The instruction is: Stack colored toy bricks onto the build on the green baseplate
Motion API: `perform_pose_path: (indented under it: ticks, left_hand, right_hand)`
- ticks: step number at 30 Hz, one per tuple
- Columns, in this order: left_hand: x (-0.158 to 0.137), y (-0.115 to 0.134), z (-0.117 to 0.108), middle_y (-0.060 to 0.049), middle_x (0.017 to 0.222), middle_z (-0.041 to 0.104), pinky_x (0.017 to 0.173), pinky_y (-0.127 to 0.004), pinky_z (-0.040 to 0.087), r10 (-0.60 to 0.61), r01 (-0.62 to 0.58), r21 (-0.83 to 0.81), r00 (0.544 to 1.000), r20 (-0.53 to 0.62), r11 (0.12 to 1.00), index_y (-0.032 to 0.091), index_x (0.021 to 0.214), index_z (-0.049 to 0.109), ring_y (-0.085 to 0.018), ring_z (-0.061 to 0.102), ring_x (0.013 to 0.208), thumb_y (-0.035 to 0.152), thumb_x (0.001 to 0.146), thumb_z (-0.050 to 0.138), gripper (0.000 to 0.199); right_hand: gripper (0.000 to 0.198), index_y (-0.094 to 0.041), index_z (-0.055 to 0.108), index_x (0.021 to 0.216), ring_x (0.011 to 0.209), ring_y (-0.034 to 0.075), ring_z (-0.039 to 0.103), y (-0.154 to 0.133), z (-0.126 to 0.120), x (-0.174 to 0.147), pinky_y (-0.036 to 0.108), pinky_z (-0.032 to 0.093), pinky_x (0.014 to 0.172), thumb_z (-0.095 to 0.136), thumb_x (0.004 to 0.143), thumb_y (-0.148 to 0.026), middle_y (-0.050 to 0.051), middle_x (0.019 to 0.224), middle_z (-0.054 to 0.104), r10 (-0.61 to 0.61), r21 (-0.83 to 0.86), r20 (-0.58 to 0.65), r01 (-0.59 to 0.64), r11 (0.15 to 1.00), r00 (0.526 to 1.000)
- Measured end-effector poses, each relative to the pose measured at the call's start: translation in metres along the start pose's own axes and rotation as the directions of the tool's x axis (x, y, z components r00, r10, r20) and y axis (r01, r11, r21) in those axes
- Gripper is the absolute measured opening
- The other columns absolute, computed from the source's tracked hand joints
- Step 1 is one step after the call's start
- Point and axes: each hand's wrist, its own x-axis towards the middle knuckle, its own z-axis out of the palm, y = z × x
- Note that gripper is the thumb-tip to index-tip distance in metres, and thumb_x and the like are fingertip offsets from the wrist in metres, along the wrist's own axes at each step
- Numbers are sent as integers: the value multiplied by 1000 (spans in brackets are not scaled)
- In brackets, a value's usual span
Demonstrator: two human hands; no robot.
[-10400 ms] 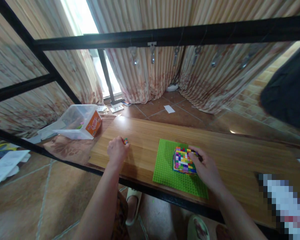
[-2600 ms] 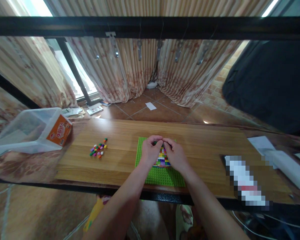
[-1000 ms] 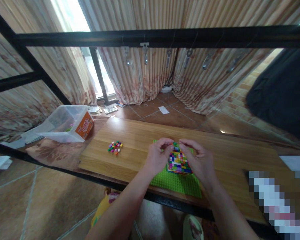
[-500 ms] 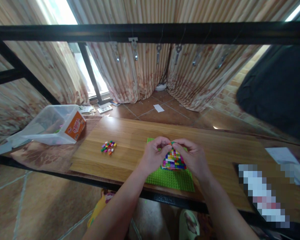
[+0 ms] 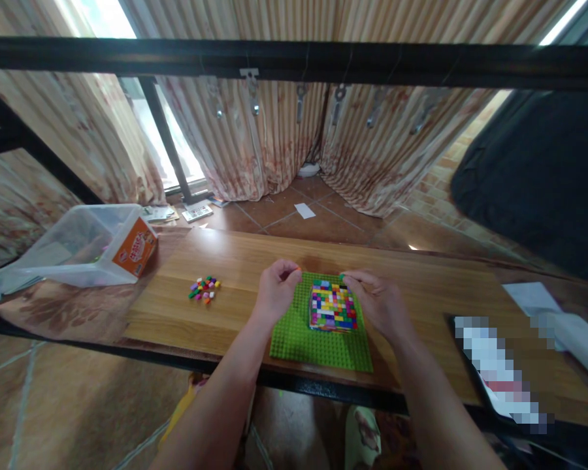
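A block of many-coloured toy bricks [image 5: 332, 305] stands on the green baseplate [image 5: 294, 346]. My left hand [image 5: 277, 287] is at the plate's far left corner, its thumb and fingers pinched on a small orange brick [image 5: 298, 268]. At the far right corner of the block is my right hand [image 5: 375, 297], closed on a small green brick [image 5: 342, 277] between thumb and fingertips. Both hands are apart from each other, one on either side of the block. To the left lies a loose pile of small coloured bricks [image 5: 204, 288].
A clear plastic bin [image 5: 85, 271] with an orange label stands left of the wooden board [image 5: 235, 261]. A tablet-like object [image 5: 494, 372], its face blurred out, lies at the right. Behind it are white papers [image 5: 532, 297]. A black bar [image 5: 274, 59] crosses the view above.
My hands were together over the far edge of the brick block; they have drawn apart, the left one moving left. The block's top is now uncovered. The view has shifted slightly.
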Motion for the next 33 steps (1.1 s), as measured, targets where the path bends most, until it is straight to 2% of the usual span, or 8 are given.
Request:
perform_pose_path:
  ticks: [4,13,22,28,33]
  left_hand:
    - [0,-7,3,1,66,63,63,-25,45,-20,17,72,999,31,997,17,71,64,-13,59,64,20,75,64,5]
    - [-7,-7,8,-1,70,66,66,-25,47,-15,12,33,993,116,999,17,74,64,-14,60,68,21,78,63,6]
    - [-9,-5,11,1,67,62,62,-23,45,-15,11,27,990,137,1000,17,73,63,-12,56,65,16,78,63,5]
    - [-14,-2,14,1,70,64,64,-24,46,12,-21,70,993,117,997,18,75,63,-13,59,67,13,78,62,6]
    - [-15,0,15,0,71,66,67,-25,48,17,-25,80,996,93,996,18,74,63,-13,62,69,13,77,62,6]
  right_hand:
    - [23,-25,78,87,90,24,68,4,5,0,41,50,87,59,89,-38,7,93,76,-35,-102,73,42,994,997]
    - [21,-25,77,85,93,25,66,10,11,1,42,48,88,59,88,-35,7,94,73,-40,-194,120,63,979,992]
    - [20,-25,77,85,95,24,64,5,11,3,41,46,89,59,89,-32,7,95,72,-44,-233,163,82,969,986]
    - [20,-25,77,84,91,23,65,1,10,6,38,46,85,58,89,-30,6,92,73,-30,-285,215,92,954,976]
    - [21,-24,76,86,86,23,66,-1,11,8,36,47,81,57,89,-31,6,89,74,22,-273,241,46,961,970]
